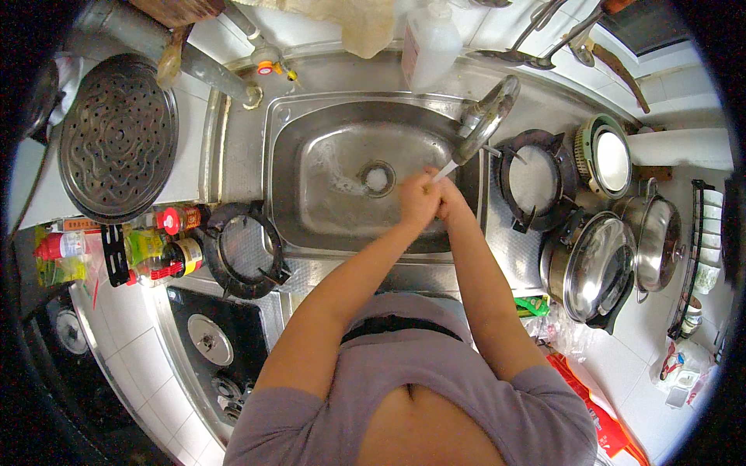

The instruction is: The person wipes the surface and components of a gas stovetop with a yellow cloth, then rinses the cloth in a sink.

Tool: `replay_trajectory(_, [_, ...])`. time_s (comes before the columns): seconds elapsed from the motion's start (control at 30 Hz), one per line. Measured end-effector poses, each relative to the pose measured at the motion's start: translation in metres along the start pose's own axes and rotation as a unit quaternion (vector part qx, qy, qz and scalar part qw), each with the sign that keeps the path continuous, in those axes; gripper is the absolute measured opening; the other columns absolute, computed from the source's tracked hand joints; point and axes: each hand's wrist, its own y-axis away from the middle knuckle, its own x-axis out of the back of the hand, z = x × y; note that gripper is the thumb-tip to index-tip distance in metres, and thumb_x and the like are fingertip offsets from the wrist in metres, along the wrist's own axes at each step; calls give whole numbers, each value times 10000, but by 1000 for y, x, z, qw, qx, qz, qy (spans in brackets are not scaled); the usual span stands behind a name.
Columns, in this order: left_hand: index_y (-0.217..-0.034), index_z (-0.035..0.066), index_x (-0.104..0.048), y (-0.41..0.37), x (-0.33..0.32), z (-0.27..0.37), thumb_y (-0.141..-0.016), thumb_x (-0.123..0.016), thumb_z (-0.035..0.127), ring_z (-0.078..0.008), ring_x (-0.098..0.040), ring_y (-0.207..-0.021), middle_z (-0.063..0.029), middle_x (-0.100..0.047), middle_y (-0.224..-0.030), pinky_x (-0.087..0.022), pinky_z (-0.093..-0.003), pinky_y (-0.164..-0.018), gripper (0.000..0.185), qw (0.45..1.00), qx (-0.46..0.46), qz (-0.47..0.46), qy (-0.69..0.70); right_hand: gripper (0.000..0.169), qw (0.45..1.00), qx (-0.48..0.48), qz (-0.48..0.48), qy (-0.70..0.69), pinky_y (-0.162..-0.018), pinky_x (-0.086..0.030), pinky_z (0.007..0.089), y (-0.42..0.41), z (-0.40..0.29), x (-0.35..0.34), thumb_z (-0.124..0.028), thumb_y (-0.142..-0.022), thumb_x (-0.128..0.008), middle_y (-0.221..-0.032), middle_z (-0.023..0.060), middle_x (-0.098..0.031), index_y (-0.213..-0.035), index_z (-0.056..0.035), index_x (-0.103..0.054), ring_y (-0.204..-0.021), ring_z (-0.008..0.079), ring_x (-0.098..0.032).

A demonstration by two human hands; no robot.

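Note:
Both my hands are together above the right side of a stainless steel sink (344,224), under a stream of water (446,170) from the metal faucet (486,125). My left hand (418,197) presses against my right hand (447,195), and they look slightly blurred. Most fingers are hidden between the palms, so whether anything small is held cannot be made out. Below and to the left of the hands, the round drain (377,178) shows white water or suds, with more foam (341,175) spread beside it.
A white plastic jug (431,46) stands behind the sink. Black burner grates (243,250) flank it, one on the right (533,180). Lidded steel pots (600,265) crowd the right. Sauce bottles (183,259) and a perforated steamer plate (119,137) are at left. Ladles (542,61) hang at upper right.

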Motion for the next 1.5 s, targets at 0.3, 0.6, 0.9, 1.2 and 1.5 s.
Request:
replay_trajectory(0.3, [-782, 29, -668, -25, -7, -2, -789, -619, 230, -413, -557, -810, -248, -594, -856, -442, -455, -725, 208, 996, 53, -65, 0, 363, 975, 54, -44, -210, -683, -499, 401, -70, 57, 42, -383, -908, -452, -848, 107, -615, -996, -52, -574, -782, 248, -599])
replay_trajectory(0.6, [-735, 34, -683, -6, -15, 0, -818, -601, 224, -383, -589, -729, -191, -620, -772, -448, -465, -670, 223, 970, -174, 112, -131, 316, 942, 53, -244, -223, -748, -497, 399, -39, 34, 46, -385, -928, -451, -930, 83, -621, -989, -93, -556, -844, 235, -600])
replay_trajectory(0.9, [-693, 26, -668, 0, 5, 20, -849, -569, 273, -365, -581, -662, -187, -603, -682, -424, -462, -618, 309, 986, -127, -73, -80, 289, 923, -6, -320, -212, -733, -518, 407, -44, 24, 37, -331, -920, -461, -924, 96, -629, -989, -70, -564, -831, 253, -620])
replay_trajectory(1.2, [-661, 0, -628, -54, 20, -31, -867, -615, 363, -200, -544, -558, -108, -623, -661, -425, -380, -568, 418, 991, 119, -11, -57, 322, 993, 91, -14, 75, -809, -471, 365, 32, 3, -8, -239, -814, -553, -996, 103, -623, -1090, -75, -582, -930, 253, -581])
replay_trajectory(1.5, [-882, 40, -661, -30, 29, 4, -845, -614, 217, -274, -579, -673, -128, -612, -778, -451, -376, -601, 187, 984, -53, -159, -66, 362, 989, 66, 18, 128, -759, -483, 367, 11, 41, 15, -293, -826, -575, -927, 101, -660, -1102, -62, -615, -843, 255, -612])
